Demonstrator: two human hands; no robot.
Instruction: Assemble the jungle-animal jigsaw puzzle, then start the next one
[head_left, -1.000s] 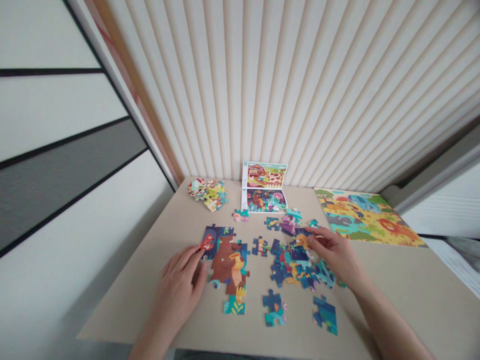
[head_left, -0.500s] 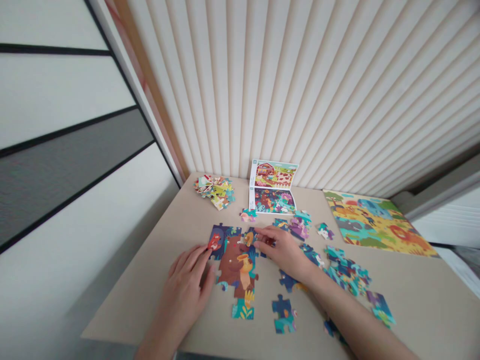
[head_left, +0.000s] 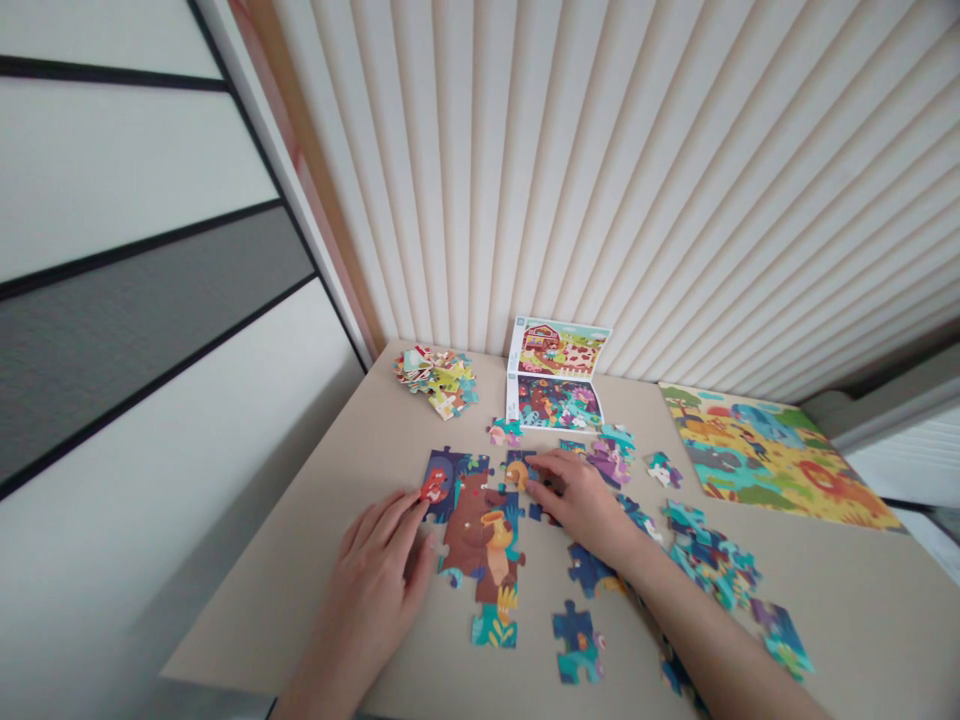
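A partly joined jigsaw section (head_left: pixel 469 540) showing a brown bear and a yellow pot lies on the table. My left hand (head_left: pixel 382 575) rests beside it, fingers stretched out, fingertips touching the piece with the red animal at its left edge. At the section's upper right, my right hand (head_left: pixel 581 500) pinches the edge of a dark blue puzzle piece (head_left: pixel 517 472) with a yellow-orange shape. That piece lies close to the bear's snout, with a narrow gap between. Part of other dark pieces is hidden under my right hand.
An open picture leaflet (head_left: pixel 559 400) leans against the pleated wall. Left of it sits a pile of pieces (head_left: pixel 442 380). A finished animal puzzle (head_left: pixel 780 450) lies at the right. Loose pieces (head_left: pixel 709 555) and a small joined group (head_left: pixel 577 640) surround my right forearm.
My right hand has shifted the dark blue piece slightly right, away from the bear section. My left hand keeps its place on the section's left edge. The whole view has shifted a little.
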